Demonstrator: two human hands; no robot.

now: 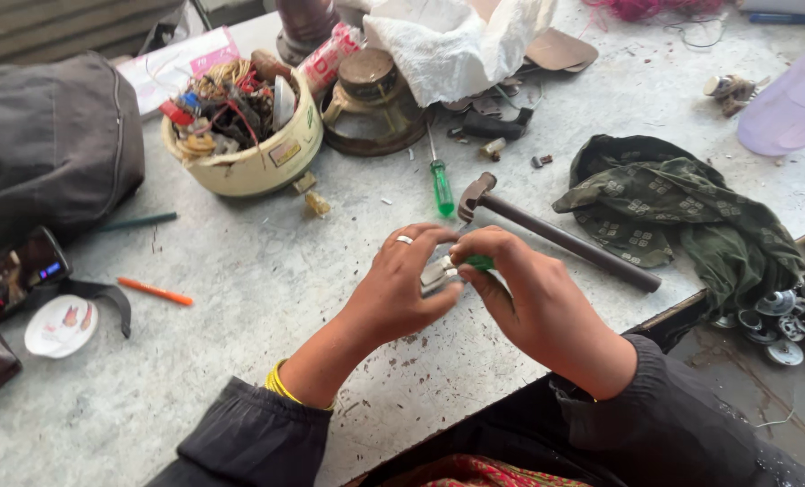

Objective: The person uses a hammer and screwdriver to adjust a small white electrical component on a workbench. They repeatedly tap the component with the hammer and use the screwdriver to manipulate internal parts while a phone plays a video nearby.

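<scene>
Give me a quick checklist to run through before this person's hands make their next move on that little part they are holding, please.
1. Left hand has a firm hold on the small white part: ok, fingers wrap it.
2. Right hand has the green-handled tool pinched: ok.
3. Tool tip seated on the part: cannot tell, the fingers hide it.
4. Hammer lying clear of the hands: ok, it rests on the table just behind them.
5. Spare green screwdriver near the hands: ok, beside the hammer head.
6. Bench free of grit under the hands: not ok, small debris is scattered there.
</scene>
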